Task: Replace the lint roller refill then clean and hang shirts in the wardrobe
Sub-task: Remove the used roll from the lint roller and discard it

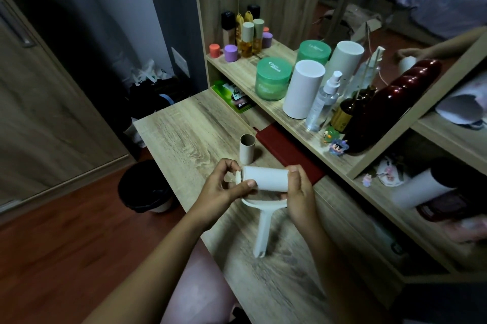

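Note:
A white lint roller refill (266,178) lies sideways in the roller's frame, held over the wooden desk (184,134). My left hand (224,186) grips its left end, thumb on the roll and fingers at the white end cap (238,177). My right hand (299,192) grips the right end. The white roller handle (262,228) points down toward me from the frame. An empty brown cardboard core (247,148) stands upright on the desk just behind my hands.
A dark red flat case (287,155) lies beside the core. The shelf (263,102) behind holds green jars (272,78), a white cylinder (303,89), a spray bottle (325,102) and small figurines. A black bin (145,186) stands on the floor at left, a wardrobe door (39,112) beyond.

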{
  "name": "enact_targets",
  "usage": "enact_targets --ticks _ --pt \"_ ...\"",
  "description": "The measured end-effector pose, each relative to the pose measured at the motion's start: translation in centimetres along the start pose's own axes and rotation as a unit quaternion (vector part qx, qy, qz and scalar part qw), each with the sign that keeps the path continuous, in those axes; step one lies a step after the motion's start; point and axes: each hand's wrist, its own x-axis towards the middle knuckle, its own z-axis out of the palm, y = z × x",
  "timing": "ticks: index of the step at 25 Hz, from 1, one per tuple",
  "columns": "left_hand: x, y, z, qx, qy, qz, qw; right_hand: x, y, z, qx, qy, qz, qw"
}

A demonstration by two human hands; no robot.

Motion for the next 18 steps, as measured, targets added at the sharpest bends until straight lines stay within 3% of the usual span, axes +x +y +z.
enact_targets --ticks 7,11,18 --pt "-0.7 -1.6 0.9 0.166 0.063 0.086 0.98 -0.3 0.6 0.5 -0.056 0.02 -0.005 0.998" --pt "-0.9 -2.4 1.1 0.17 0.111 0.089 0.975 -0.6 0.5 0.7 -0.048 0.024 0.009 0.999" --pt "-1.0 -2.4 1.8 0.14 0.13 0.075 0.979 -1.0 0.4 0.7 -0.025 0.026 0.053 0.998"
